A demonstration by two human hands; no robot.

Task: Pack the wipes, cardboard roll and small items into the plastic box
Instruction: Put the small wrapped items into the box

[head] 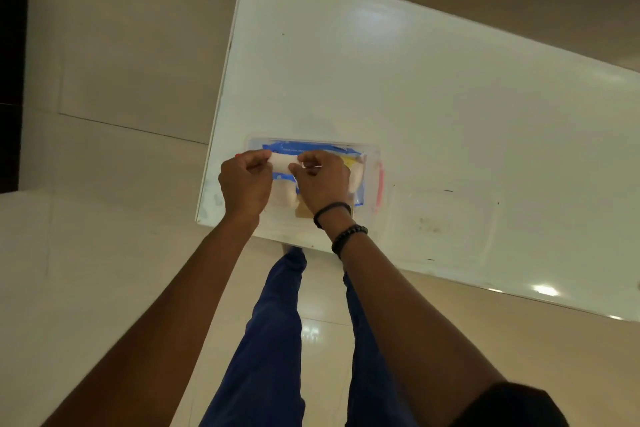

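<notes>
wipes pack (pixel 304 148) print unreadable | left hand (pixel 245 184), right hand (pixel 323 180) fingers pinching white roll (pixel 282 162) over plastic box (pixel 372 163) | white table (pixel 381 80), tiled floor (pixel 104 62)

I see a white table (pixel 398 87) with a glossy top, set at an angle and catching soft glare from overhead light. Around it runs a pale beige tiled floor (pixel 114 55); at far left stands a dark vertical strip (pixel 12 62).

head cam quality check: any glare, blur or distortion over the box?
Head view: dim, warm light; glare patches on the white table and floor; wide-angle bend along table edges; soft focus over the plastic box, where left hand and right hand hide most contents.
</notes>
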